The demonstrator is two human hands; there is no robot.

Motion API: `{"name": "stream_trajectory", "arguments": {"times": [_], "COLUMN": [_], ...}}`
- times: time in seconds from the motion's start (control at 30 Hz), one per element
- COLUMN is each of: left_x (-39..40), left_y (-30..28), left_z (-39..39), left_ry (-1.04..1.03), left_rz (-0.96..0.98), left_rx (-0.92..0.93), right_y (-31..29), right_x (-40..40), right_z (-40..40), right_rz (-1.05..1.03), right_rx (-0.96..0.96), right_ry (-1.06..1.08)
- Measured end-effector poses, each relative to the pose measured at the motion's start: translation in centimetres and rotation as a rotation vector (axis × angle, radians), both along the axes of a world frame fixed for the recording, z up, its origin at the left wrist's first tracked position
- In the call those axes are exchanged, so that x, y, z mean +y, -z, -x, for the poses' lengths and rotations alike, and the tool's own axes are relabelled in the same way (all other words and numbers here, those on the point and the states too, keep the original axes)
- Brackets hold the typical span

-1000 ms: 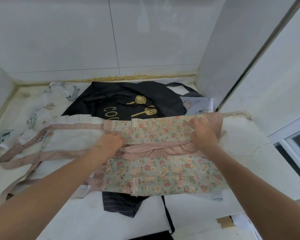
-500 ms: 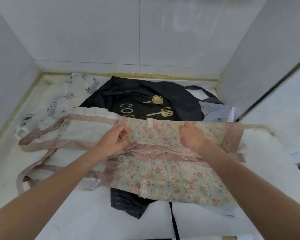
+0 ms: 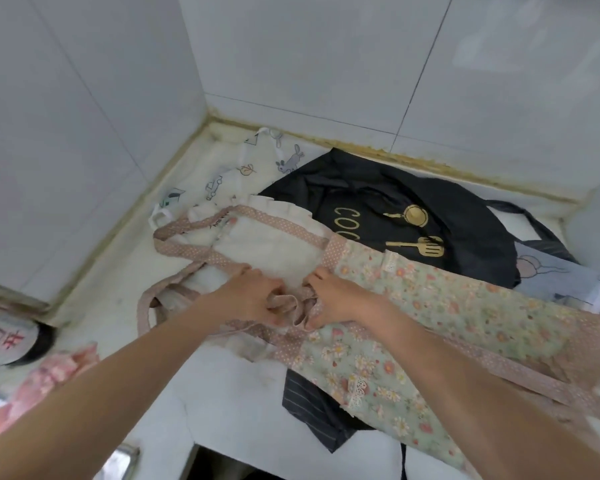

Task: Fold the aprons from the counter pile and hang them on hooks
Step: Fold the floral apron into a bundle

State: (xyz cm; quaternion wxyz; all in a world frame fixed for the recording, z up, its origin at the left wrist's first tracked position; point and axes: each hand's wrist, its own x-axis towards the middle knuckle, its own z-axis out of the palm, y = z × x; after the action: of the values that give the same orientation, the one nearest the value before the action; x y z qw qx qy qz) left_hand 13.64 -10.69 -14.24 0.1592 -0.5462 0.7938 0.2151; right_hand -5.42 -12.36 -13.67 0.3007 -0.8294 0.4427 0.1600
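Only readable bit is on the black apron (image 3: 378, 206): gold letters "COO", with the rest of the word tucked under the floral apron (image 3: 440, 306), right next to a printed gold pan and spatula. There's a small tag on the pink dotted strap (image 3: 222, 218) but it's too blurry. Red characters on the round thing (image 3: 4, 337) at far left, can't make them out.
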Motion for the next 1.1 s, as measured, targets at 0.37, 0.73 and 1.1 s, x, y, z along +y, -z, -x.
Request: {"name": "stream_trajectory", "arguments": {"times": [0.37, 0.73, 1.1], "left_x": [-5.7, -1.4, 0.8], "left_y": [-8.2, -4.6, 0.3], "left_z": [-6.9, -5.9, 7.7], "left_ry": [-0.17, -0.079, 0.423], "left_rz": [0.513, 0.222, 0.273], "left_rx": [-0.305, -0.396, 0.044], "right_y": [-1.1, 2.4, 0.4], "right_x": [-2.7, 1.7, 4.7], "right_z": [0.6, 0.2, 9.0], "right_rz": [-0.131, 0.269, 0.293], "right_rx": [0.0, 0.137, -0.075], "right_ry": [0.194, 0.129, 0.186]}}
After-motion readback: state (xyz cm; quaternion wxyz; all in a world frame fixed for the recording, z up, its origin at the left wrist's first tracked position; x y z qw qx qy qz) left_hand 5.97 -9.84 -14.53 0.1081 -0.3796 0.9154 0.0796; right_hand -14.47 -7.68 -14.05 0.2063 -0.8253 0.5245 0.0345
